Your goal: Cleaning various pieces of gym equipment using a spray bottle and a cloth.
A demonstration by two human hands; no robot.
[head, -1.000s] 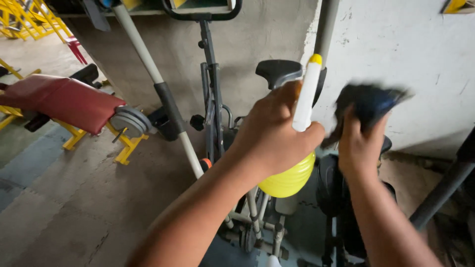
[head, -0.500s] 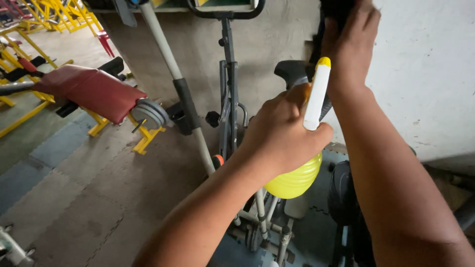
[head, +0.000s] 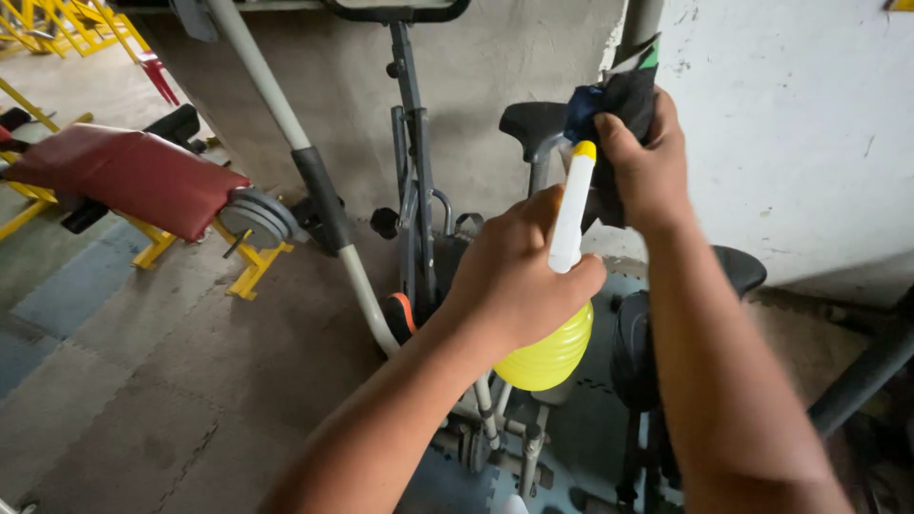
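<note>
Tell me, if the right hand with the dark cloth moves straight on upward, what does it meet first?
Probably the grey upright post just above the right hand; its dark cloth seems already against it, though depth is unclear.

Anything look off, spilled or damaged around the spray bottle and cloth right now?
Nothing stands out. The left hand grips the yellow spray bottle upright, the right hand bunches a dark cloth, and no spill shows on the floor mats.
</note>
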